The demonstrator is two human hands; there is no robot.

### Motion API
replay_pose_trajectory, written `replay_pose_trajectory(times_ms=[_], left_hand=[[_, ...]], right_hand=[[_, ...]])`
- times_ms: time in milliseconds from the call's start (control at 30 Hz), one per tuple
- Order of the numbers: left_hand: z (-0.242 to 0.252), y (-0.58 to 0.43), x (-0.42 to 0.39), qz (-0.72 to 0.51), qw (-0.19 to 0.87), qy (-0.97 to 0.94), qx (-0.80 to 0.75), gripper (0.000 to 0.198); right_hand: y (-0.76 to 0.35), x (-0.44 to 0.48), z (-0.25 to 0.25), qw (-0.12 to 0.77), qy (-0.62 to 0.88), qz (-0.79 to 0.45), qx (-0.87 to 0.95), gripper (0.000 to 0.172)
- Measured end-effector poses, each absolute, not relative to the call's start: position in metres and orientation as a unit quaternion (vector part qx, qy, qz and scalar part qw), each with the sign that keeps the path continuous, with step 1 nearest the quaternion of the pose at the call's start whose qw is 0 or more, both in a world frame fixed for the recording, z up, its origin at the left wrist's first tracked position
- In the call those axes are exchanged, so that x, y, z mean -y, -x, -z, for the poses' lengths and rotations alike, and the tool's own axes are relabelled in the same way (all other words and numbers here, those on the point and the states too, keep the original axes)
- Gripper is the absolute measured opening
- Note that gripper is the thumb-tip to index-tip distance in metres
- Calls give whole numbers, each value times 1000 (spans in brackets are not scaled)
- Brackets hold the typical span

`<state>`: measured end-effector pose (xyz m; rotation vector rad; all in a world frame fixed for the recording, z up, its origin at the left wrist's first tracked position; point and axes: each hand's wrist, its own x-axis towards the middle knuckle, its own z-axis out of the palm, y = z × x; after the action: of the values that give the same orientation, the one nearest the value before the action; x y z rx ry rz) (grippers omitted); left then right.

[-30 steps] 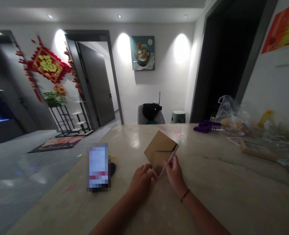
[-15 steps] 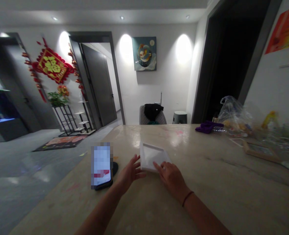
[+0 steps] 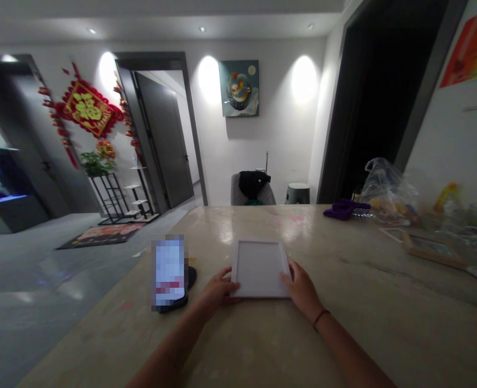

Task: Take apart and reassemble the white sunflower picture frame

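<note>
A white, shallow rectangular picture frame (image 3: 261, 269) with a raised rim is in the middle of the head view, over the stone-topped table (image 3: 367, 318). My left hand (image 3: 219, 288) grips its left edge near the front corner, thumb on the rim and fingers at the side and beneath. On the opposite edge, my right hand (image 3: 303, 283) is closed the same way, thumb over the rim. A dark band circles my right wrist. Whether the frame rests on the tabletop or hangs just above it, I cannot tell.
Left of my hands a phone (image 3: 169, 275) with a blurred screen leans on a dark round stand (image 3: 190, 277). At the right lie a wooden picture frame (image 3: 432, 250), a purple cloth (image 3: 345, 209) and a clear plastic bag (image 3: 387, 188). Beyond the table stands a chair (image 3: 238, 188).
The white frame has turned from slanted to nearly square with me and come slightly closer. My left hand has closed on its left edge; my right hand has moved from its front to its right edge.
</note>
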<state>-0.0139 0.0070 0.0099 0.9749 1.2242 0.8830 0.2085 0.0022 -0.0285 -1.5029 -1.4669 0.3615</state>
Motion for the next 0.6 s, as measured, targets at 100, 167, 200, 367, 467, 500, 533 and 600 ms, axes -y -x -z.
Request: replay_pose_trajectory(times_ms=[100, 167, 200, 367, 467, 500, 533, 600], left_hand=[[-9, 14, -6, -393, 617, -455, -508, 60], [-8, 14, -7, -406, 599, -473, -502, 59], [-7, 13, -7, -414, 590, -481, -500, 58], [5, 10, -12, -455, 533, -527, -481, 55], [8, 9, -15, -465, 490, -564, -475, 52], [8, 9, -15, -463, 475, -575, -480, 50], [7, 10, -16, -458, 458, -585, -487, 49], [4, 12, -16, -443, 419, -607, -509, 49]], right_hand=[[-212, -8, 33, 533, 589, -257, 550, 44], [-214, -11, 33, 563, 570, -309, 513, 47], [-215, -12, 32, 576, 557, -329, 500, 47], [-219, -12, 26, 623, 496, -398, 456, 37], [-220, -10, 23, 626, 474, -437, 439, 36], [-221, -9, 23, 619, 466, -455, 439, 35], [-221, -9, 22, 608, 456, -475, 445, 35], [-223, -8, 22, 584, 434, -508, 461, 36]])
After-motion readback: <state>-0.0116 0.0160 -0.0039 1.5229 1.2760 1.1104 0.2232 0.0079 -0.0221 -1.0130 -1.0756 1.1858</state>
